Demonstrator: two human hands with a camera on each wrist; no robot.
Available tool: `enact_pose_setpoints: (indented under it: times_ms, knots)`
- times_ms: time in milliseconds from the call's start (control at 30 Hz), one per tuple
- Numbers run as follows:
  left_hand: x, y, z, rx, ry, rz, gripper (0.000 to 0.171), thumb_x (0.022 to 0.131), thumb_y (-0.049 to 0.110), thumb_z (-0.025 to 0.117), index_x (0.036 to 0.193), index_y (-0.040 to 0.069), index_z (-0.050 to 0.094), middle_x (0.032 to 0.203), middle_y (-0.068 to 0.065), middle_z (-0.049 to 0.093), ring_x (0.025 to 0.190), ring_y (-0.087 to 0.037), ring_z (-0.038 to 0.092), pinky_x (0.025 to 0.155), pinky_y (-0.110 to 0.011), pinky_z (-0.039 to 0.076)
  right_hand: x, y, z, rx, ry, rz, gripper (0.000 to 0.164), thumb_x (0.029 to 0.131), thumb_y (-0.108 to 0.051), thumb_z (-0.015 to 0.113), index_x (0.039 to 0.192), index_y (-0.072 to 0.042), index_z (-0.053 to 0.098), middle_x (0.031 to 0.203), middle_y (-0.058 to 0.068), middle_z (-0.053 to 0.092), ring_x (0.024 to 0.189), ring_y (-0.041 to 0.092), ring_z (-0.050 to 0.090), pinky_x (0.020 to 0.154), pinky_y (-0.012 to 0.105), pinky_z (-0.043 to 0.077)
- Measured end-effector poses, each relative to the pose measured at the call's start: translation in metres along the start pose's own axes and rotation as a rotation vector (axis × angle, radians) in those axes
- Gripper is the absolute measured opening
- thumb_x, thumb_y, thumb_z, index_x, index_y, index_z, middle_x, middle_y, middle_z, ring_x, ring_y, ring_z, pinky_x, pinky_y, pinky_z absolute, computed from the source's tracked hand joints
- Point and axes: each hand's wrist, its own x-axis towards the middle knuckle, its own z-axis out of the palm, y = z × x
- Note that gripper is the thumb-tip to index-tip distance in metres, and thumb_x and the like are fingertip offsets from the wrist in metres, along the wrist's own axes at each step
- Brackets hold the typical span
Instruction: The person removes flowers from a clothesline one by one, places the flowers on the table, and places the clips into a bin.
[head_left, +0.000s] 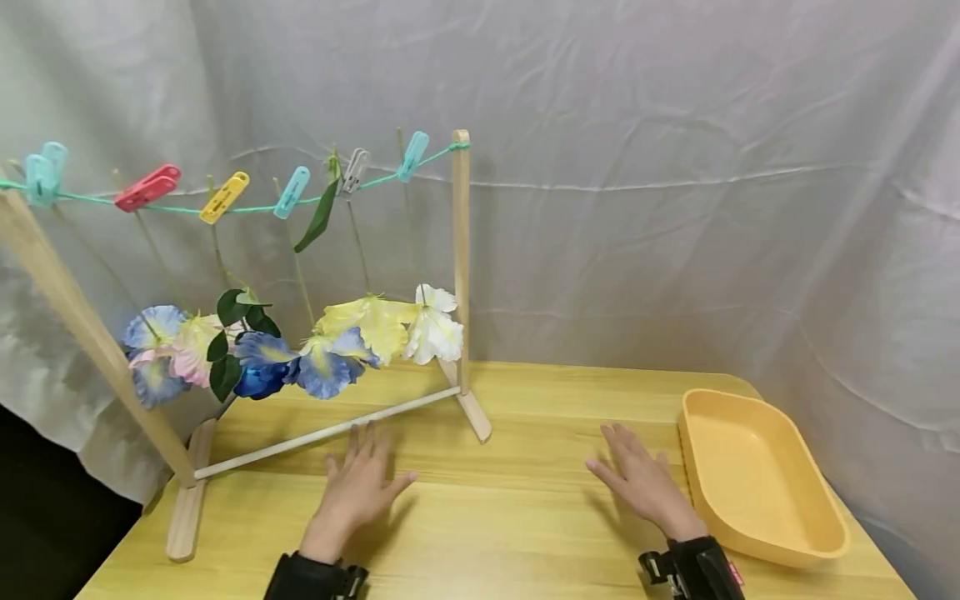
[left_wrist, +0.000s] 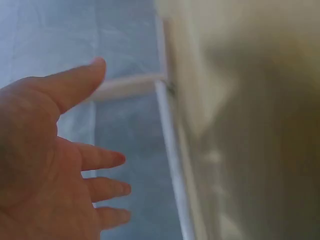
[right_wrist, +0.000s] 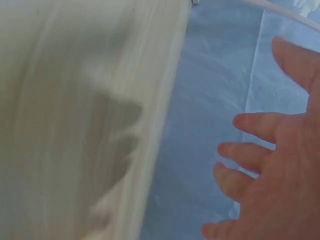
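Several flowers (head_left: 322, 371) hang heads down from pegs (head_left: 225, 198) on a cord (head_left: 251, 210), stems upward; their wooden rack (head_left: 462, 267), at left, runs lengthwise from near left to far right. Near its low bar (head_left: 300, 442), the left hand (head_left: 356, 485) has fingers straight and spread, pointing far. Further right, the right hand (head_left: 639, 483) has fingers extended, pointing far and left. Beneath is a wooden worktop (head_left: 525, 542), with a grey curtain (head_left: 637, 275) behind. Just right of that hand stands a yellow tray (head_left: 757, 475), its length running far to near.
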Motion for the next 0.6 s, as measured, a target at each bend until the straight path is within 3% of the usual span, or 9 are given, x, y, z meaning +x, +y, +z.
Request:
enact_pose_setpoints:
  times_ms: [133, 300, 467, 600]
  knots:
    - [-0.01, -0.038, -0.009, 0.02, -0.046, -0.055, 0.083, 0.09, 0.054, 0.05, 0.145, -0.002, 0.025, 0.151, -0.031, 0.014, 0.137, -0.053, 0.009, 0.098, -0.076, 0.011, 0.011, -0.008, 0.018, 0.062, -0.031, -0.094, 0.064, 0.096, -0.039, 0.049, 0.144, -0.001, 0.03, 0.147, 0.024, 0.032, 0.134, 0.043, 0.034, 0.103, 0.067, 0.022]
    - [-0.023, -0.087, -0.022, 0.03, -0.101, -0.146, 0.088, 0.091, 0.053, 0.048, 0.144, -0.011, 0.018, 0.147, -0.037, 0.013, 0.134, -0.056, 0.012, 0.095, -0.077, 0.016, 0.039, -0.05, 0.048, 0.064, -0.098, -0.271, 0.06, 0.094, -0.028, 0.054, 0.141, 0.004, 0.035, 0.144, 0.026, 0.037, 0.129, 0.04, 0.042, 0.106, 0.051, 0.033]
    - [-0.026, -0.119, -0.027, 0.028, -0.127, -0.145, 0.083, 0.094, 0.047, 0.047, 0.144, -0.011, 0.017, 0.148, -0.036, 0.013, 0.134, -0.055, 0.012, 0.092, -0.078, 0.016, 0.069, -0.096, 0.073, -0.035, -0.136, -0.412, 0.059, 0.094, -0.03, 0.055, 0.14, 0.002, 0.037, 0.146, 0.023, 0.036, 0.126, 0.039, 0.046, 0.103, 0.052, 0.037]
    - [-0.025, -0.131, -0.027, 0.006, -0.125, -0.121, 0.078, 0.095, 0.044, 0.046, 0.143, -0.012, 0.019, 0.148, -0.035, 0.014, 0.134, -0.055, 0.012, 0.093, -0.078, 0.013, 0.085, -0.119, 0.09, -0.126, -0.155, -0.429, 0.058, 0.094, -0.03, 0.054, 0.139, 0.003, 0.039, 0.146, 0.022, 0.036, 0.133, 0.035, 0.04, 0.104, 0.057, 0.034]
